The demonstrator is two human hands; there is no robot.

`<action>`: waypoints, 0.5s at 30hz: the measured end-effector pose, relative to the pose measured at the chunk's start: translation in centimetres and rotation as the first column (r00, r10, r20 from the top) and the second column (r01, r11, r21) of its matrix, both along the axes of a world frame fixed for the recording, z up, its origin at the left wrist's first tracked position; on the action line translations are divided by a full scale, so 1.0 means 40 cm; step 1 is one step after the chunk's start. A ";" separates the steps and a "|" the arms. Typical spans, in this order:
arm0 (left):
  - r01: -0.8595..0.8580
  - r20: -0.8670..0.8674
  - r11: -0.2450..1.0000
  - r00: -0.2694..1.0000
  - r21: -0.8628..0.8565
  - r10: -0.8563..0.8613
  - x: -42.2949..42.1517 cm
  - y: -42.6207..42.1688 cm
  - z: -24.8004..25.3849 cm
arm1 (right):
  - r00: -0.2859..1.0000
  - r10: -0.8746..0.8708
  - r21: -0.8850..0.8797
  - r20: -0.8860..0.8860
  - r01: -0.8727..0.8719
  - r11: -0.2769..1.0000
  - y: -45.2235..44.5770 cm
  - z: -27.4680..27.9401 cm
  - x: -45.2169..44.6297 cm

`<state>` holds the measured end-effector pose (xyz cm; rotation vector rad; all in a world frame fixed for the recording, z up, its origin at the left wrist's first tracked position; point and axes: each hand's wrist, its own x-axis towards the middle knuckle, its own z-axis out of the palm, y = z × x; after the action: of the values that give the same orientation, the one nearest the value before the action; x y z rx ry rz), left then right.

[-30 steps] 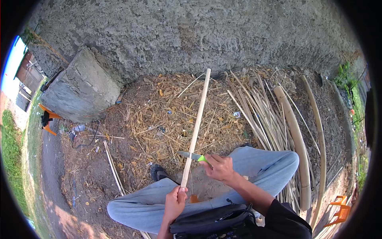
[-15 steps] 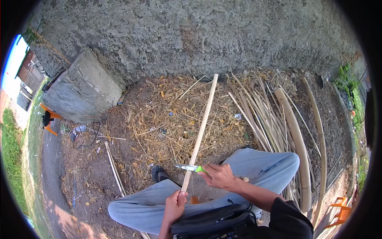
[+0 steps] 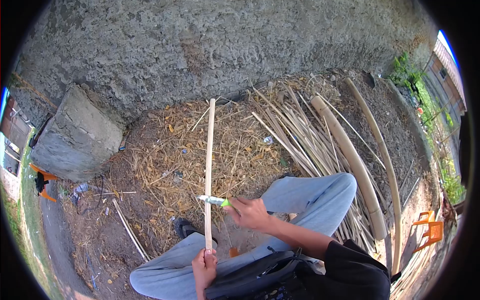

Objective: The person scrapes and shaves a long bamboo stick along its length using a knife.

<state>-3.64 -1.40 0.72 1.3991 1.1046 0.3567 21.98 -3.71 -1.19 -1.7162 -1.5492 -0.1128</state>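
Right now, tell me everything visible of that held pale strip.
The pale strip is long, narrow and nearly straight, looking like bamboo or wood. Its near end is in the left hand; it points forward, far end unheld. The knife in the right hand crosses it nearer the held end; contact is unclear.

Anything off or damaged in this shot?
Just litter: a crumpled shiny scrap on the leaf-strewn ground, left of the strip pile, odd among plant debris. The long strip in the left hand shows no visible break.
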 end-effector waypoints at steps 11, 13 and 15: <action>0.011 0.000 0.996 1.000 -0.084 -0.011 -0.007 -0.023 -0.007 | 0.955 -0.179 -0.104 -0.236 0.158 0.982 0.010 -0.061 0.023; 0.039 0.004 0.996 0.999 -0.074 -0.039 -0.024 -0.046 -0.027 | 0.777 -0.566 -0.492 -0.276 0.392 0.778 0.040 -0.082 0.132; 0.024 0.089 0.977 0.996 -0.210 -0.005 -0.044 -0.043 -0.044 | 0.722 -0.576 -0.510 -0.382 0.356 0.783 0.026 -0.121 0.165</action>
<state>-5.42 -3.14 -1.03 1.1921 1.0282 0.2788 28.57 -2.66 -6.01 -2.2151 -0.7179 0.4205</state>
